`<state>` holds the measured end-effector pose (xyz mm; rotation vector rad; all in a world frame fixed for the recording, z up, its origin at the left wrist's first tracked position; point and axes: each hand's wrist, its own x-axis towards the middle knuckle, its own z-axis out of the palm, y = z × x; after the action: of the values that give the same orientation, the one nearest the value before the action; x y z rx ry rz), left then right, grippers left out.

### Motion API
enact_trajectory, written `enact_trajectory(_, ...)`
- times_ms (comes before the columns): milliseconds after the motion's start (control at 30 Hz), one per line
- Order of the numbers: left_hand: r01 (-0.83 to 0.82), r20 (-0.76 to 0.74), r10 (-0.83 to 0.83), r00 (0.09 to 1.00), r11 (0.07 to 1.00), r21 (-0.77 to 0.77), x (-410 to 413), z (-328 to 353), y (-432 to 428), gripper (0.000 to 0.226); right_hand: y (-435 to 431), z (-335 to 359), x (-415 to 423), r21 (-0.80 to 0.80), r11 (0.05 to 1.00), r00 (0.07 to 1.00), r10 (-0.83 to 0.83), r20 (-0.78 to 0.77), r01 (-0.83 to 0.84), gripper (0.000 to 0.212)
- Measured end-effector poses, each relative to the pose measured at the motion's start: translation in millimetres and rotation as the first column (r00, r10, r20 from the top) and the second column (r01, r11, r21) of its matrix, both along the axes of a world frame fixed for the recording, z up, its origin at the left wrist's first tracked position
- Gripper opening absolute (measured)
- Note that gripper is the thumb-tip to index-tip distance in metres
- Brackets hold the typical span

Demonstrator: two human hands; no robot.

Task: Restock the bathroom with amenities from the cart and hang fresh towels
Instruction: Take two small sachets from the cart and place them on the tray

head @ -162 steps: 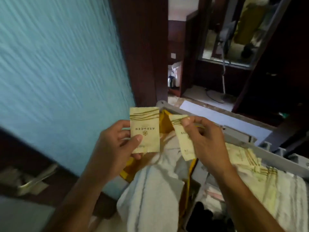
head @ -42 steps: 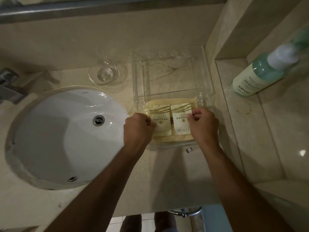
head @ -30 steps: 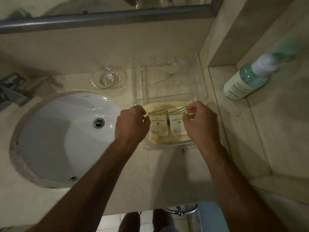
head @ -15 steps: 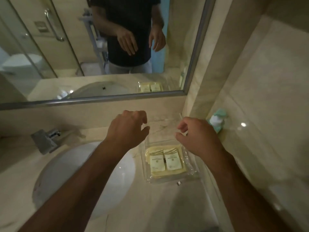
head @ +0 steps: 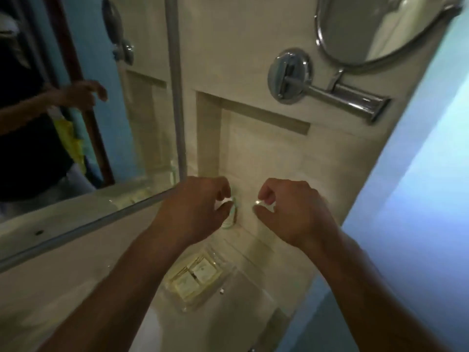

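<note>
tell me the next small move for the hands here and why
Probably turn back to the cart for more amenities: both the left hand and right hand hold nothing, and the two sachets already lie in the clear tray.

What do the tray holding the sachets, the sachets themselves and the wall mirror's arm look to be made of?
Tray: looks like clear acrylic or glass, since the counter shows through its rim; the blur leaves open which.
Sachets: pale cream, matte, flat packets with printed stripes, probably paper or paper-faced film.
Mirror arm: polished chrome-look metal, with bright reflections along the tube and round wall plate.
</note>
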<state>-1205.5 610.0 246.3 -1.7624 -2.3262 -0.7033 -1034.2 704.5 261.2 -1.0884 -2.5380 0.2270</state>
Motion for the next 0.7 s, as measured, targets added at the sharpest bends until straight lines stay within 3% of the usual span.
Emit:
enact_trajectory(100,0.149,-0.013,-0.148,0.989,0.989,0.020,43.5,8.0,10.8,0.014,-18.7,6.4,55.5,0.009,0.991,0.990,-0.131,-0.048,0.132,0.025)
enact_trajectory(300,0.435,-0.006,-0.435,0.900,0.899,-0.047,167.0,10.1,35.3,0.015,-55.4,7.5,194.1,-0.021,0.897,0.897,-0.441,0.008,0.441,0.028)
enact_trajectory(533,0.747,0.014,-0.747,0.664,0.663,-0.057,369.8,12.3,33.9,0.013,-129.7,-4.8,388.9,-0.077,0.607,0.609,-0.793,-0.005,0.791,0.030)
enact_trajectory(700,0.900,0.061,-0.898,0.436,0.436,-0.017,528.5,7.7,-3.8,0.009,-215.5,-7.2,528.7,-0.081,0.383,0.382,-0.924,-0.024,0.920,0.030)
